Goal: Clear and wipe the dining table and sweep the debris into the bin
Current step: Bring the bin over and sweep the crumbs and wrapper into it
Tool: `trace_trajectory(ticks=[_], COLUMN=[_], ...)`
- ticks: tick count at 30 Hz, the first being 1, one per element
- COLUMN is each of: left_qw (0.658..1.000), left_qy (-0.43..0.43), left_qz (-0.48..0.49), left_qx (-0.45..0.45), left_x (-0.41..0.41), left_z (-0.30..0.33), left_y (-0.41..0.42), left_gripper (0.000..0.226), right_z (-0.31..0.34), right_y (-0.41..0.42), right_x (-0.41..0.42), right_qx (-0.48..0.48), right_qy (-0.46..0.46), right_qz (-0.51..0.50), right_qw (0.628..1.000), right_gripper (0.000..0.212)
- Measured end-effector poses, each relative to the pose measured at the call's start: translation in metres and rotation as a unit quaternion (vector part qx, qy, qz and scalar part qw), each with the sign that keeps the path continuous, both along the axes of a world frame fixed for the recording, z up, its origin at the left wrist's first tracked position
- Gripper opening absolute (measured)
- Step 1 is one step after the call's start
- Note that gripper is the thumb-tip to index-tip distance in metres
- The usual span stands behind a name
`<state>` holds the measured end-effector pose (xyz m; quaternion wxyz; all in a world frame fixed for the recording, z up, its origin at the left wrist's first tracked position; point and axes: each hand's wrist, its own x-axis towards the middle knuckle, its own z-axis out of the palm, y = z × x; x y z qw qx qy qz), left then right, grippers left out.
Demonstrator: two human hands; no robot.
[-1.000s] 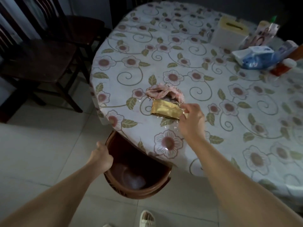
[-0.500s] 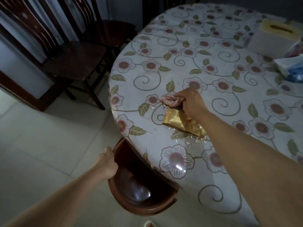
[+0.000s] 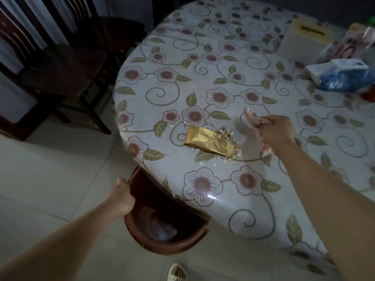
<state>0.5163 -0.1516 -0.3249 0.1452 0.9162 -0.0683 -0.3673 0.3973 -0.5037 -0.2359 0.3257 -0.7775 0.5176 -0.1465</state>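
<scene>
A gold foil wrapper (image 3: pixel 209 141) lies flat near the table's front-left edge, with pale crumbs (image 3: pixel 228 136) heaped on and around its right end. My right hand (image 3: pixel 278 131) grips a pink cloth (image 3: pixel 254 120) just right of the crumbs, held slightly above the floral tablecloth (image 3: pixel 203 82). My left hand (image 3: pixel 121 197) holds the rim of a brown bin (image 3: pixel 168 246) that sits on the floor, partly tucked under the table edge below the wrapper.
At the table's far right stand a white tissue box (image 3: pixel 304 41), a printed packet (image 3: pixel 349 45) and a blue-and-white pack (image 3: pixel 343 75). Dark wooden chairs (image 3: pixel 60 63) stand at the left. A slippered foot (image 3: pixel 177 272) shows on the tiled floor.
My right hand took up the pink cloth from beside the wrapper and has carried it to the wrapper's right side. Crumbs now show piled at the wrapper's right end. The left hand stays on the bin.
</scene>
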Motion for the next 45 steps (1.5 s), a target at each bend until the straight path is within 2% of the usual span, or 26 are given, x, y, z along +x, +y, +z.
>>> trace_trajectory(ticks=[4,11,19,24,31,38,45], left_qw=[1.0,1.0,0.999,0.999,0.997,0.997,0.997], left_qy=[-0.003,0.002,0.02,0.028,0.029,0.024,0.027], left_qz=[-0.008,-0.021,-0.009,-0.014,0.021,0.011,0.014], left_qx=[0.007,-0.006,-0.037,-0.036,-0.063,-0.071,-0.074], left_x=[-0.001,0.001,0.006,0.007,0.007,0.004,0.001], left_z=[0.001,0.003,0.001,0.002,0.004,0.01,0.019], left_y=[0.001,0.002,0.004,0.006,0.015,0.022,0.027], left_gripper=[0.022,0.02,0.018,0.035,0.03,0.027,0.032], right_z=[-0.033,-0.049,-0.051,-0.053,-0.056,-0.056,-0.055], right_y=[0.014,0.059,0.092,0.126,0.171,0.223,0.266], right_x=[-0.004,0.024,0.013,0.005,-0.002,-0.004,-0.011], right_qx=[-0.006,-0.063,-0.055,-0.074,-0.087,-0.101,-0.169], right_qy=[0.007,0.03,0.019,0.026,0.024,0.028,0.018], right_qz=[-0.035,0.033,0.128,0.151,0.132,0.077,0.119], right_qw=[0.999,0.997,0.99,0.985,0.987,0.991,0.978], right_gripper=[0.031,0.05,0.048,0.049,0.054,0.051,0.048])
